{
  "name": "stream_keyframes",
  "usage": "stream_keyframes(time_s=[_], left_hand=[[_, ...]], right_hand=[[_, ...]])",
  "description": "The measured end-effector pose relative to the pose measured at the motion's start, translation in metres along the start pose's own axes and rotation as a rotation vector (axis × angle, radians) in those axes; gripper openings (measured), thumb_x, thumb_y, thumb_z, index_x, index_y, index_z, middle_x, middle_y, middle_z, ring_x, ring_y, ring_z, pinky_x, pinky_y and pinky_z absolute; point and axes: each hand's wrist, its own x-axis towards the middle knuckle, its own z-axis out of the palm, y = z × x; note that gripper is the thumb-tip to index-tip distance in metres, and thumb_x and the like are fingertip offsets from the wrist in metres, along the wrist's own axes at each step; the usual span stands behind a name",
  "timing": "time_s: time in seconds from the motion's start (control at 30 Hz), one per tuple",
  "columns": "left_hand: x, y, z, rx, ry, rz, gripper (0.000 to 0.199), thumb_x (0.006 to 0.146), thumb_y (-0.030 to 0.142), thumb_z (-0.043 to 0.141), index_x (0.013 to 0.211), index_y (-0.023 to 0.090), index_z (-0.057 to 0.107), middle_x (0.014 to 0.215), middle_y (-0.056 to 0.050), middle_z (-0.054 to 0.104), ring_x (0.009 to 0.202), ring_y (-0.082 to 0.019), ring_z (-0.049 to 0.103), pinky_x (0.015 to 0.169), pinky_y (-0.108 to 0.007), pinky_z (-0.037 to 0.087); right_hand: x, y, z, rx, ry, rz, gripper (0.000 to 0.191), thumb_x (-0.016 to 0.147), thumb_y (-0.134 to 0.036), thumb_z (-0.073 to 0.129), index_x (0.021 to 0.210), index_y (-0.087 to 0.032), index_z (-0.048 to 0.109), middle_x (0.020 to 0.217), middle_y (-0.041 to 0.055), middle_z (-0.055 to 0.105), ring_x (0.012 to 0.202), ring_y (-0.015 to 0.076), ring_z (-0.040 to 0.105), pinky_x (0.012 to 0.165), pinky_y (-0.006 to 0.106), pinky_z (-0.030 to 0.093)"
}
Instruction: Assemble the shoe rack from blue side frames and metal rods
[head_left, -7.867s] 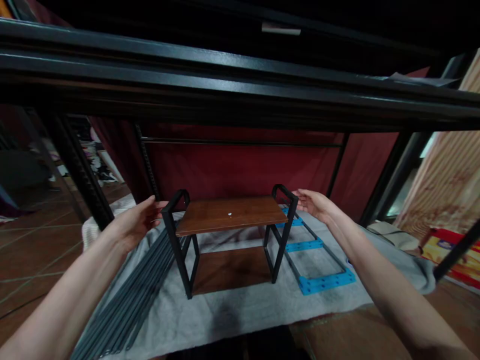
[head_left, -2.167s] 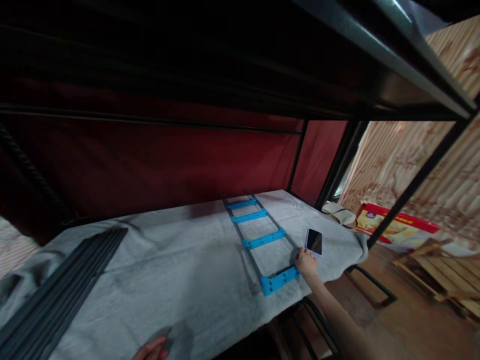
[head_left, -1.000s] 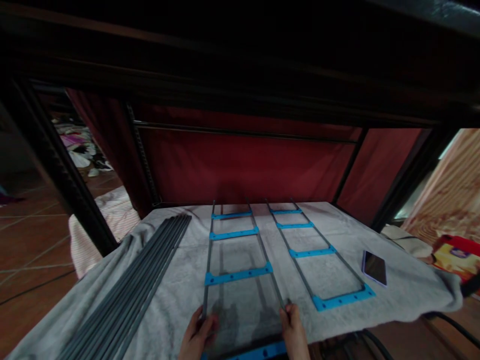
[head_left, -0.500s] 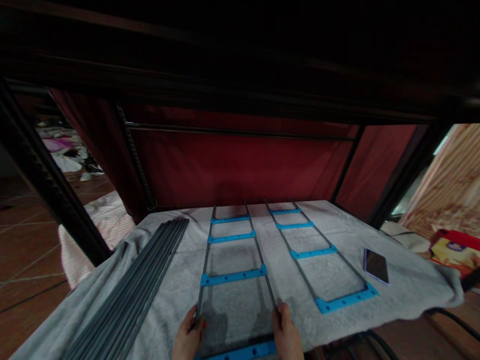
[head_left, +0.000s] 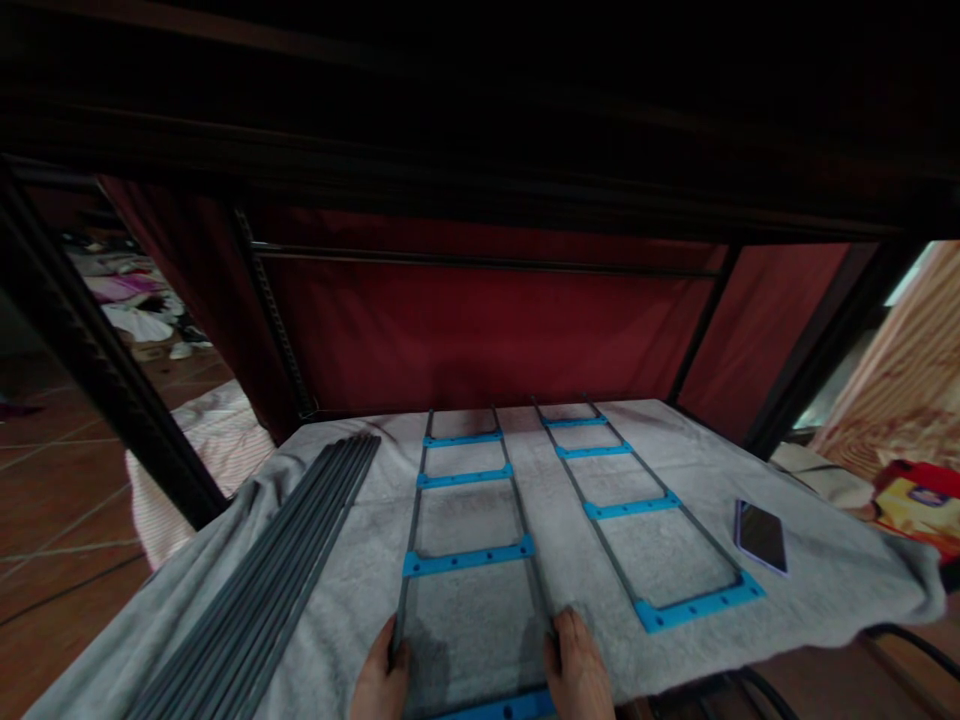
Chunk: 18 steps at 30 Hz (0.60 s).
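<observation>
In front of me on the grey cloth lies a ladder-shaped frame [head_left: 469,559] of thin grey rods joined by blue plastic crosspieces. My left hand [head_left: 381,675] is closed around its left rod near the front end. On the opposite rod, my right hand [head_left: 579,668] grips with thumb and fingers. The nearest blue crosspiece [head_left: 510,706] shows between my wrists, partly cut off by the picture's edge. To the right lies a second frame [head_left: 701,603] of the same build, untouched. A bundle of loose grey rods [head_left: 270,570] rests to the left.
A phone [head_left: 761,537] lies right of the second frame on the grey cloth [head_left: 517,600]. Dark posts [head_left: 105,350] and a low dark beam [head_left: 480,130] surround the surface, with a red cloth [head_left: 480,330] behind. A red and yellow package [head_left: 919,505] stands at far right.
The view has shifted slightly, so the phone and second frame sit a little further right. Both hands keep their hold on the near frame's rods.
</observation>
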Motion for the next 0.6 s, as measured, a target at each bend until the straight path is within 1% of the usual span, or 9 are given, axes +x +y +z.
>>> stream_keyframes(time_s=[0.1, 0.17, 0.27, 0.33, 0.4, 0.53, 0.6], left_hand=[[-0.005, 0.008, 0.000, -0.009, 0.047, 0.033, 0.045, 0.076, 0.036, 0.044, 0.113, 0.015, 0.060, 0.119, -0.013, 0.066, 0.120, -0.029, 0.057, 0.108, -0.040, 0.040], [-0.008, 0.014, -0.001, -0.012, 0.081, 0.073, 0.041, 0.074, 0.033, 0.047, 0.108, 0.016, 0.062, 0.114, -0.012, 0.067, 0.116, -0.029, 0.059, 0.106, -0.040, 0.043], [-0.010, 0.020, -0.002, 0.014, 0.098, 0.096, 0.040, 0.072, 0.030, 0.048, 0.106, 0.015, 0.062, 0.110, -0.014, 0.067, 0.111, -0.030, 0.061, 0.103, -0.040, 0.045], [-0.008, 0.019, -0.002, 0.050, 0.098, 0.099, 0.040, 0.073, 0.030, 0.046, 0.106, 0.013, 0.062, 0.109, -0.015, 0.065, 0.109, -0.030, 0.062, 0.102, -0.040, 0.045], [-0.006, 0.016, -0.002, 0.090, 0.088, 0.119, 0.042, 0.075, 0.030, 0.043, 0.108, 0.012, 0.061, 0.111, -0.016, 0.063, 0.110, -0.029, 0.061, 0.104, -0.040, 0.044], [-0.003, 0.008, -0.002, 0.168, 0.031, 0.183, 0.051, 0.080, 0.032, 0.035, 0.116, 0.003, 0.057, 0.120, -0.023, 0.058, 0.119, -0.031, 0.055, 0.108, -0.040, 0.038], [-0.004, 0.006, -0.003, 0.201, 0.005, 0.210, 0.055, 0.081, 0.033, 0.033, 0.119, 0.000, 0.055, 0.123, -0.025, 0.056, 0.121, -0.031, 0.054, 0.109, -0.041, 0.038]], right_hand=[[0.000, -0.011, -0.004, -0.021, 0.042, 0.032, 0.047, 0.095, -0.043, 0.031, 0.111, -0.014, 0.064, 0.111, 0.0196, 0.068, 0.103, 0.0317, 0.065, 0.086, 0.044, 0.053], [0.001, -0.015, -0.007, -0.018, 0.058, 0.022, 0.045, 0.095, -0.039, 0.030, 0.115, -0.012, 0.061, 0.114, 0.0199, 0.067, 0.104, 0.0314, 0.064, 0.087, 0.044, 0.052], [0.003, -0.013, -0.010, -0.017, 0.020, 0.015, 0.041, 0.093, -0.034, 0.034, 0.117, -0.014, 0.060, 0.117, 0.0175, 0.066, 0.104, 0.0295, 0.064, 0.087, 0.042, 0.052], [0.005, -0.010, -0.011, -0.024, -0.030, 0.025, 0.038, 0.090, -0.032, 0.038, 0.116, -0.016, 0.061, 0.116, 0.0160, 0.067, 0.101, 0.0287, 0.066, 0.084, 0.039, 0.053], [0.007, -0.008, -0.012, -0.021, -0.054, 0.035, 0.037, 0.087, -0.031, 0.042, 0.115, -0.016, 0.062, 0.116, 0.0159, 0.067, 0.099, 0.0291, 0.067, 0.081, 0.038, 0.054], [0.007, -0.015, -0.016, 0.012, -0.025, 0.039, 0.036, 0.089, -0.027, 0.040, 0.116, -0.015, 0.060, 0.116, 0.0161, 0.067, 0.101, 0.0292, 0.067, 0.086, 0.039, 0.052], [0.006, -0.019, -0.017, 0.016, -0.006, 0.038, 0.036, 0.091, -0.028, 0.039, 0.116, -0.015, 0.060, 0.116, 0.0158, 0.066, 0.100, 0.0284, 0.067, 0.087, 0.039, 0.052]])
